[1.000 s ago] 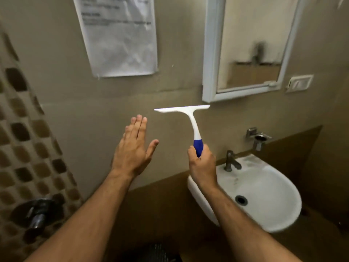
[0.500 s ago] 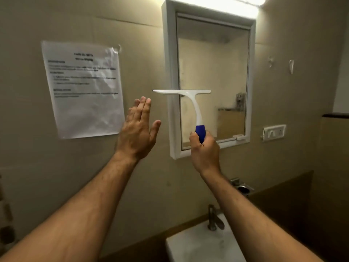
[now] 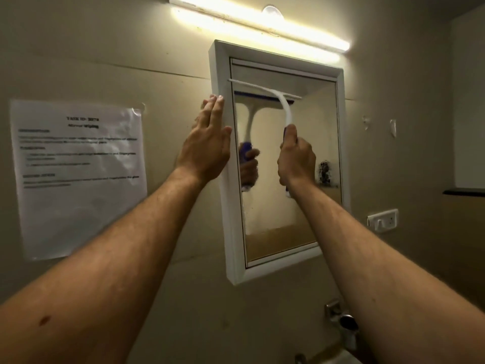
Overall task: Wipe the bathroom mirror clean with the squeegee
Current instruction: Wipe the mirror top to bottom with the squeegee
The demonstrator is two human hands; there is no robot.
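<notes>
A white-framed mirror hangs on the beige wall under a strip light. My right hand grips the blue handle of a white squeegee. Its blade lies across the glass near the top of the mirror, and its reflection shows in the glass to the left. My left hand is flat with fingers together, resting against the left side of the mirror frame and holding nothing.
A printed paper sheet is taped to the wall at the left. A wall switch plate sits right of the mirror. A tap and metal fitting show at the bottom right. A dark ledge juts out at far right.
The view has tilted up from the sink to the mirror. My right hand raised the squeegee from below the mirror onto the upper glass. My left hand moved right to the mirror frame.
</notes>
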